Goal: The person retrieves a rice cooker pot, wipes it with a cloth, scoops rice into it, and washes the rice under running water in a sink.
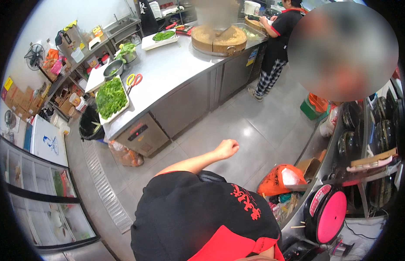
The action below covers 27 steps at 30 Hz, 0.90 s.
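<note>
My left hand (227,149) is held in front of my body over the grey tiled floor, with its fingers curled into a loose fist. Nothing shows in it, and it touches nothing. My right hand is out of sight. Beyond my left hand stands a long steel counter (167,65). On its near left end lies a white tray (126,104) heaped with leafy greens (110,99). Beside the tray are scissors (135,80) with red and yellow handles. A grey metal bowl (113,68) and round wooden chopping blocks (202,41) stand farther along.
At the counter's far end a co-worker (278,39) in a black and red shirt works with both hands. An orange bag (278,178) and stacked black lidded pots (348,143) crowd my right. A bin (90,126), a floor drain grate (104,187) and a glass-fronted fridge (41,187) lie left.
</note>
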Each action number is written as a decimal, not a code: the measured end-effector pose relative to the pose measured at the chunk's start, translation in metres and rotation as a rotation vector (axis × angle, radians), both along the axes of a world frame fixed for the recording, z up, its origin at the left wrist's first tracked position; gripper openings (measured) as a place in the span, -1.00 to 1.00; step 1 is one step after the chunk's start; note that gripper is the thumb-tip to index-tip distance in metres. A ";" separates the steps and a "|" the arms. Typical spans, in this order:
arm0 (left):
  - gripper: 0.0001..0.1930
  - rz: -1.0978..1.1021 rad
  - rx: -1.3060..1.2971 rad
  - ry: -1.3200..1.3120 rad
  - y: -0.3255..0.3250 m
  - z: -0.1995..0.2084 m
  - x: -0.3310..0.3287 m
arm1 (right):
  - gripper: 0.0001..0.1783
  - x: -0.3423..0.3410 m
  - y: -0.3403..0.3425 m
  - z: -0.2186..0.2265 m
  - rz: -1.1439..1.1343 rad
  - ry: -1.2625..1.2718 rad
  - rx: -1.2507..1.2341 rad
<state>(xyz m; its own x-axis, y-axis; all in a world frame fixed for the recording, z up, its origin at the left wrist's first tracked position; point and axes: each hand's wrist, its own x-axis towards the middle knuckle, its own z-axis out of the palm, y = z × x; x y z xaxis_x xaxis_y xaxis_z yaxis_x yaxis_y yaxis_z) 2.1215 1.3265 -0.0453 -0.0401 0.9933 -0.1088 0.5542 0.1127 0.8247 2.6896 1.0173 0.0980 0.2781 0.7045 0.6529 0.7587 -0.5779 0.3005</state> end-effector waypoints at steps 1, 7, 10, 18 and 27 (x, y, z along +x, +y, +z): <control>-0.73 -0.001 0.038 -0.012 0.009 0.004 -0.001 | -0.56 0.005 0.000 -0.018 -0.081 -0.219 0.041; -0.71 0.045 0.048 0.029 0.065 -0.005 -0.070 | -0.45 -0.013 0.060 -0.013 -0.366 -0.425 0.196; -0.70 0.096 -0.043 0.056 0.072 0.002 -0.099 | -0.46 -0.003 0.056 0.006 -0.552 -0.048 0.158; -0.70 0.280 -0.055 0.009 0.085 -0.025 -0.129 | -0.32 0.014 0.135 0.063 -1.020 -0.168 0.092; -0.75 0.524 0.095 0.014 0.106 -0.010 -0.141 | -0.37 -0.015 0.398 -0.016 0.123 -0.119 0.143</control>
<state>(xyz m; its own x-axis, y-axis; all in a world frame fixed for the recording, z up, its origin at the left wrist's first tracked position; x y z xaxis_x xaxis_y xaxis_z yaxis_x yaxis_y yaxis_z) 1.9801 1.4327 -0.0554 -0.5344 0.8451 -0.0149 0.4551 0.3026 0.8375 2.6749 1.4152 0.0818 0.1105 0.6262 0.7718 0.7901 -0.5265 0.3140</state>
